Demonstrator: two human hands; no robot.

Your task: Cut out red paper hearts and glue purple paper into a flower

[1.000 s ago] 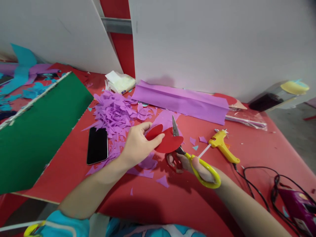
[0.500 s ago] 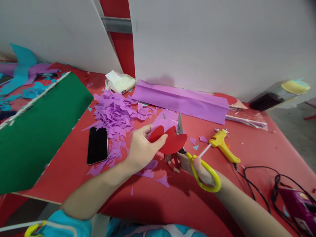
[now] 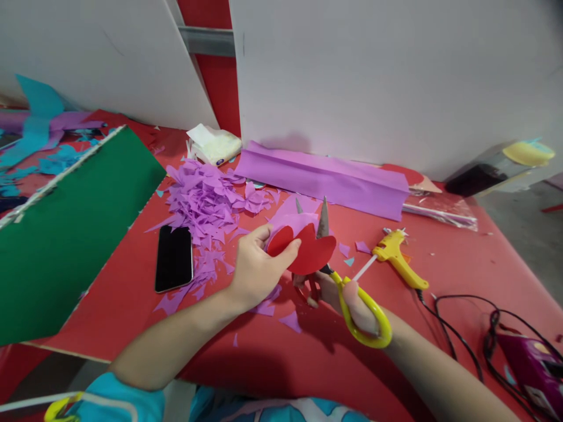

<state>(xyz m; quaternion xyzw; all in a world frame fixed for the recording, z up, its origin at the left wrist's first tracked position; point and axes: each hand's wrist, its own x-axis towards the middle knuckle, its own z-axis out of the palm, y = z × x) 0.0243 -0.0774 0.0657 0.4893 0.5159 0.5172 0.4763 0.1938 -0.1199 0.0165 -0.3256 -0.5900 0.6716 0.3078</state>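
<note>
My left hand [image 3: 255, 266] pinches a red paper shape [image 3: 310, 252] with rounded lobes, thumb on top, holding it a little above the red table [image 3: 281, 351]. My right hand [image 3: 347, 296] grips yellow-handled scissors [image 3: 352, 296]. Their blades are parted, one tip showing at each side behind the red paper's top edge, pointing away from me. A purple cut piece [image 3: 290, 217] lies just behind the red paper.
A black phone [image 3: 173, 258] lies left of my hand beside a heap of purple scraps [image 3: 206, 199]. A yellow glue gun [image 3: 396, 258] with black cable [image 3: 457, 328] lies right. Folded purple paper [image 3: 323, 179], a green sheet [image 3: 65, 228], tissue pack [image 3: 215, 146] and white boards surround.
The scissors have pushed further into the red paper and their blades have spread apart. My left hand has turned the paper slightly and shifted a little right.
</note>
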